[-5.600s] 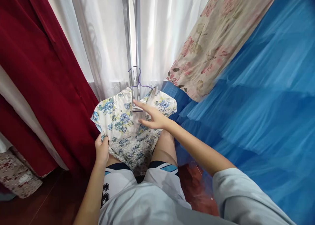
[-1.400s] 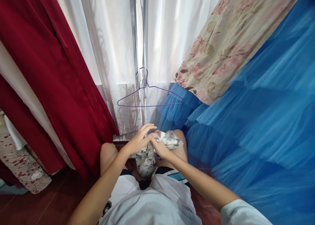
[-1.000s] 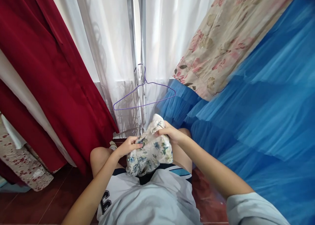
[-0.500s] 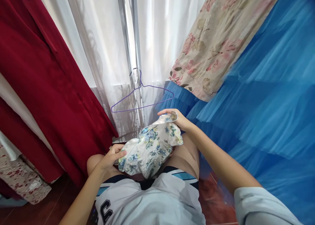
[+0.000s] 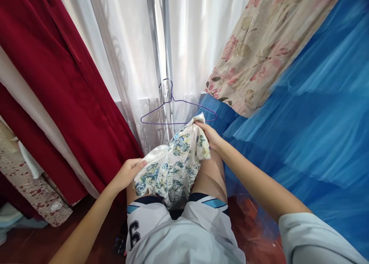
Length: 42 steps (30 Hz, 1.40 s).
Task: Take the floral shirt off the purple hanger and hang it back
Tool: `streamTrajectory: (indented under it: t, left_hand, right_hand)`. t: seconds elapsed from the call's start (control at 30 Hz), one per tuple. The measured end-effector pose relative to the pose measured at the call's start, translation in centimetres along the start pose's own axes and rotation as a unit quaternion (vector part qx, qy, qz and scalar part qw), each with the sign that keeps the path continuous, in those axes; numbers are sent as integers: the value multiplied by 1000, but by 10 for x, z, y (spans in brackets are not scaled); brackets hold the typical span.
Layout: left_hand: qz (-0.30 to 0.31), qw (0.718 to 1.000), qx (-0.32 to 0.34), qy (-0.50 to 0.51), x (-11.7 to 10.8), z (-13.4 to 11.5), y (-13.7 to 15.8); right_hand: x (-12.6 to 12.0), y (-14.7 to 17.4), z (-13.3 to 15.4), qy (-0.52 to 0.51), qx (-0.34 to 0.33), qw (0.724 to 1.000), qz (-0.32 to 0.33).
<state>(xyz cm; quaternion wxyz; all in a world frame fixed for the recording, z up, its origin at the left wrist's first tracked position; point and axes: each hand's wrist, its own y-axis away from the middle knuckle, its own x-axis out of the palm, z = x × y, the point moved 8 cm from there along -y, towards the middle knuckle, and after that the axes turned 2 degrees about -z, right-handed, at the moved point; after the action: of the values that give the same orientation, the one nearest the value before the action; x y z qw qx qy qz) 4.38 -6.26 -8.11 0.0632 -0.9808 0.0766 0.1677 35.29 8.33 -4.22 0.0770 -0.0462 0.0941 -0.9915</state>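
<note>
— What do the fingers hold?

— The left hand (image 5: 127,174) pinches the lower corner of the floral garment (image 5: 170,164); the right hand (image 5: 210,135) clenches its upper corner, raised higher.

— Where is the garment?

— Stretched slantwise between the 2 hands, sagging over the person's knees above the white shorts (image 5: 178,221).

— And around it?

— A purple wire hanger (image 5: 178,112) hangs bare on the metal pole (image 5: 165,64), just behind the right hand. White curtains (image 5: 127,56) behind, a red curtain (image 5: 57,83) to the left, blue tulle (image 5: 302,121) to the right.
</note>
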Motion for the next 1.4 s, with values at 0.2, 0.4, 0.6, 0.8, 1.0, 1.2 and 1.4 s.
streamTrajectory:
  t: [0.2,0.4,0.6,0.8,1.0,1.2,1.4]
  left_hand:
    - [-4,993,0,120,10,-3,0]
    - [-87,990,113,4,-22,-38,6]
    - [-6,845,210,-492,-16,-39,-13]
    - [-37,790,168,-588,-72,-20,-77]
    - [-27,823,139,-550,-93,-38,-120]
    - [9,859,66,-508,-93,-30,-142]
    - [60,910,67,-404,-93,-36,-154]
  right_hand:
    - [20,-25,25,236,-225,940,-101]
    - [31,-41,4,484,-197,849,-79]
    - [12,-35,1,524,-198,824,-87]
    - [25,-21,9,431,-245,869,3]
    - [37,-10,5,399,-256,881,4]
    - [41,-2,-1,376,-254,891,-27]
    - [50,-1,-10,370,-238,898,-19]
